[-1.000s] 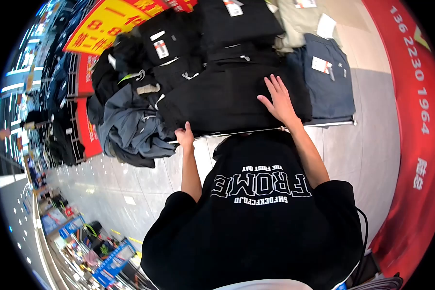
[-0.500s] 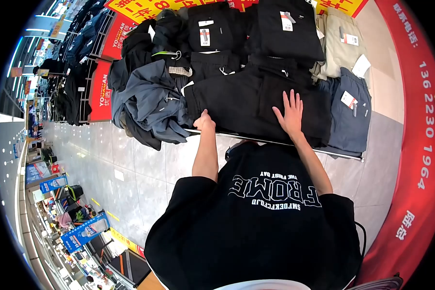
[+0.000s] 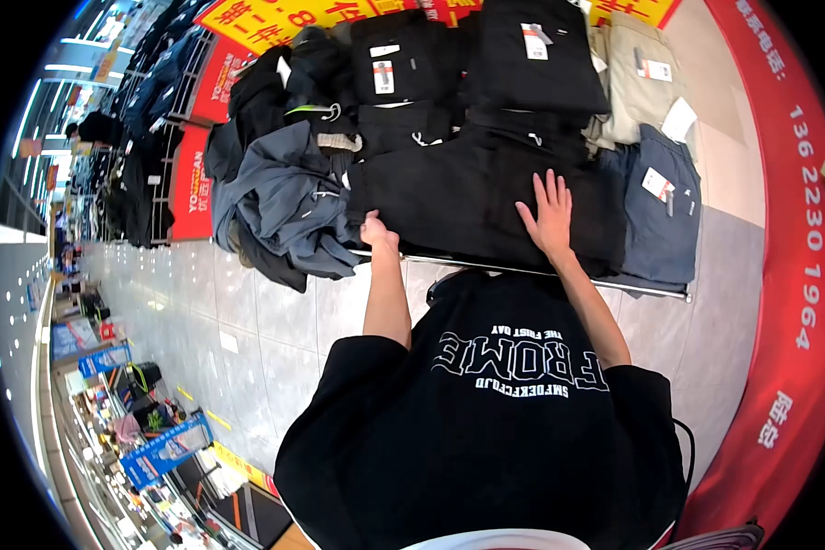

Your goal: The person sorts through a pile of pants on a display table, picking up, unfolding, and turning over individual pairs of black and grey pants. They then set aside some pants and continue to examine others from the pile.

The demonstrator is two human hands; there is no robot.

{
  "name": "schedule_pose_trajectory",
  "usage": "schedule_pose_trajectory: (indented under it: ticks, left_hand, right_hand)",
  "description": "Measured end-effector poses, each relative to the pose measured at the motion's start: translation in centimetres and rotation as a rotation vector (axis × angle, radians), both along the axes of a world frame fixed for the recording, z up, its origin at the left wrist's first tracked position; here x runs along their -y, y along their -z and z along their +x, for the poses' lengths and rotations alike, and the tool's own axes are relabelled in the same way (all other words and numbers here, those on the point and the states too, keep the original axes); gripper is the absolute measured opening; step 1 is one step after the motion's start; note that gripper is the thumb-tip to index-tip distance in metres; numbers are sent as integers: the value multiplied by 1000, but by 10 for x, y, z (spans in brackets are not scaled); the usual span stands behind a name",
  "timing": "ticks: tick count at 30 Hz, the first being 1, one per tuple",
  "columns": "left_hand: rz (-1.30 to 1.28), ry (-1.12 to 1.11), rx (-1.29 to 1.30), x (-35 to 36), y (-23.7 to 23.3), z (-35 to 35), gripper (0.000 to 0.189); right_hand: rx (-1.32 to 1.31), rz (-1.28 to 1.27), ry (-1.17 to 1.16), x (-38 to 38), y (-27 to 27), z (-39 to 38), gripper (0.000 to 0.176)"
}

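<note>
Black trousers [image 3: 440, 197] lie across the front of a display rack, laid out sideways. At their left end, my left hand [image 3: 378, 232] is closed, its fingers wrapped round the edge of the black cloth. My right hand [image 3: 551, 220] rests flat on the trousers further right, fingers spread and pointing away from me. Beside my left hand is a crumpled heap of grey-blue clothing [image 3: 289, 197]. To the right lie folded dark grey trousers [image 3: 662, 206] with a white tag.
Behind are stacked black garments [image 3: 536, 60] with tags and folded beige trousers [image 3: 637, 82]. A metal rail [image 3: 651, 290] runs along the rack's front edge. A red banner [image 3: 797, 275] curves down the right side. Hanging clothes [image 3: 142, 174] stand at the left.
The view has shifted slightly. My left hand has moved a little to the left, still closed at the trousers' edge. My right hand stays flat on the cloth.
</note>
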State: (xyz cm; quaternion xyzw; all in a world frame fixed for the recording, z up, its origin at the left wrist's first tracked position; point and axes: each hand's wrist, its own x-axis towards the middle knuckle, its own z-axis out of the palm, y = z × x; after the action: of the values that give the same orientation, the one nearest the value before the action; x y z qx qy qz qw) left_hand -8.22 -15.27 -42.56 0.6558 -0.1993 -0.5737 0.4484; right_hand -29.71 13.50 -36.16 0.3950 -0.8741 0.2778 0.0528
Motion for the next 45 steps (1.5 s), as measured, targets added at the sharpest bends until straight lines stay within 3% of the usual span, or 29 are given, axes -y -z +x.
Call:
schedule_pose_trajectory:
  ticks: [1,3,5,8,11,13,15,16,17,18,19,20,21,24,27,29,31,33,35,36,37,38,40,43,45]
  left_hand:
    - [-93,-18,88,-9,-30,-13,12]
    - [-442,95,174,-15,-55,-26,24]
    - [-729,235,219,-38,-112,-54,30]
    - [-1033,541,229,-91,-190,-96,33]
    - [-1291,925,216,-150,-235,-127,30]
    - [-1341,1281,131,-185,-237,-137,21]
    - [-1365,1632,115,-216,-237,-144,22]
    - [-1380,1779,139,-225,-230,-143,24]
    - [-1392,1928,162,-230,-217,-140,28]
    - [-1393,1940,151,-232,-204,-138,28]
    - [-1297,1999,152,-232,-190,-135,29]
    - [-1200,2055,155,-231,-177,-132,31]
    - [-1220,2028,206,-226,-164,-132,28]
    - [-1196,1755,377,-209,-144,-134,22]
    - [-1190,1478,555,-189,-115,-142,40]
    - [-990,1394,590,-178,-98,-152,54]
    - [-829,1286,664,-170,-88,-162,66]
    - [-706,1158,714,-165,-84,-173,68]
    - [-597,1213,711,-161,-89,-180,70]
    - [-490,1264,703,-158,-100,-182,72]
    - [-489,1294,680,-159,-106,-184,71]
    - [-482,1355,573,-152,-81,-186,68]
    - [-373,1448,327,-138,-51,-188,60]
    - [33,1427,-75,-141,-85,-185,48]
    - [83,1356,-143,-146,-80,-185,41]
  right_hand:
    - [-3,12,10,-1,1,0,64]
    - [-36,14,12,-2,2,-1,64]
    - [-37,24,14,-3,4,-2,65]
    - [27,12,10,-5,3,-2,63]
    - [195,-80,-23,-12,4,-8,53]
    - [520,-244,-57,-22,17,-22,45]
    - [861,-708,4,-50,5,-14,45]
    - [858,-710,15,-58,2,-17,45]
    - [1229,-1046,168,-67,0,-20,45]
    - [1592,-1387,333,-76,-1,-22,46]
    - [1660,-1592,462,-87,-1,-24,46]
    - [1558,-1585,444,-93,2,-23,49]
    - [1460,-1574,427,-98,7,-22,51]
    - [1603,-1723,554,-114,18,-18,60]
    - [1550,-1766,539,-115,12,-14,64]
    - [1504,-1821,473,-113,8,-13,67]
    - [1315,-1834,801,-111,1,-6,75]
    - [1244,-1846,785,-113,-1,0,74]
    - [1187,-1849,753,-115,-1,4,73]
    - [1220,-1681,829,-116,2,4,69]
    - [1249,-1509,892,-115,7,3,66]
    - [1176,-1412,980,-113,11,3,70]
    - [1164,-1230,1041,-109,0,5,60]
    - [1193,-1128,1011,-115,11,3,58]
    - [1244,-1081,1052,-118,11,4,63]
